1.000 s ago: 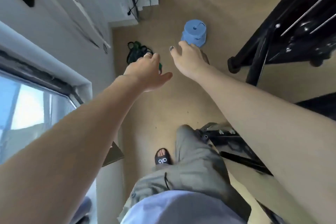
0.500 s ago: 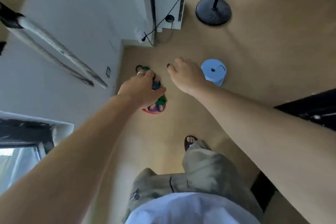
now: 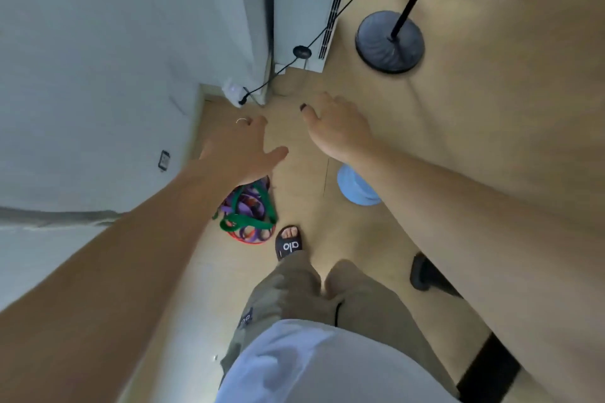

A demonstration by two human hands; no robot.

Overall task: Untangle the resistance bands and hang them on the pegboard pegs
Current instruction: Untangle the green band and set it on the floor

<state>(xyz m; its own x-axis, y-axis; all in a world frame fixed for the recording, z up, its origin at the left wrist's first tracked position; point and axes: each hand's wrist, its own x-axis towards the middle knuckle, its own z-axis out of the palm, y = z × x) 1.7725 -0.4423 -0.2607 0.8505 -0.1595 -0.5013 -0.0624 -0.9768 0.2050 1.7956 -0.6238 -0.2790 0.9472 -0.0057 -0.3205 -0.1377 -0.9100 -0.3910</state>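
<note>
Resistance bands (image 3: 247,211) lie in a tangled heap of green, purple and red loops on the wooden floor (image 3: 458,114), close to the white wall (image 3: 98,75) at the floor's left edge and just beside a black sandal (image 3: 288,243). The left hand (image 3: 242,150) hangs above the heap, fingers loose and spread, holding nothing. The right hand (image 3: 334,126) reaches forward, also relaxed and empty. A light blue tub (image 3: 355,188) sits partly hidden under the right forearm. A black round stand base (image 3: 389,41) rests farther off.
</note>
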